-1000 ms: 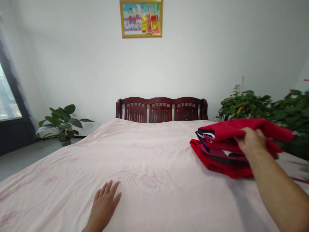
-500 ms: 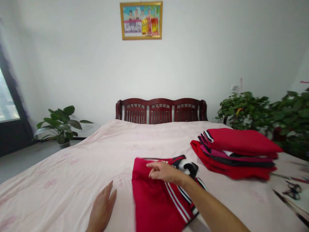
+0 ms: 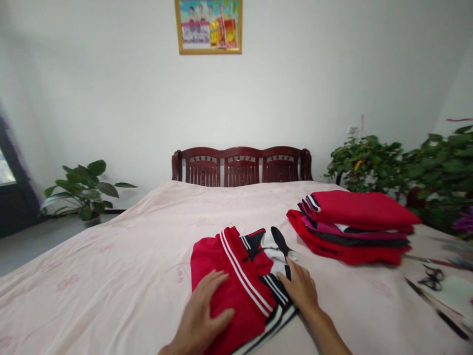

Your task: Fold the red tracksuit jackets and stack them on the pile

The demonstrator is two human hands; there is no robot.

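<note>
In the head view a partly folded red jacket [image 3: 207, 251] lies on the bed, with a white-striped red band running across it and navy and white parts at its right side. My left hand [image 3: 205, 308] rests over the red cloth, fingers spread and thumb apart, gripping nothing. At the jacket's right edge, my right hand [image 3: 303, 286] has thumb and fingers closed on the navy and white cloth. A stack of folded clothes [image 3: 358, 212], red on top with magenta and dark layers beneath, sits beyond my right hand.
A pale pink sheet [image 3: 148, 236] covers the bed. Scissors [image 3: 431, 277] and a dark pen-like stick [image 3: 436, 308] lie at the right. A wooden backrest [image 3: 242, 170] stands beyond the bed; potted plants [image 3: 86, 190] are on both sides.
My left hand has moved right from the sheet onto the jacket. My right hand has drawn back to the jacket's right edge. The striped band now lies folded farther left across the red cloth.
</note>
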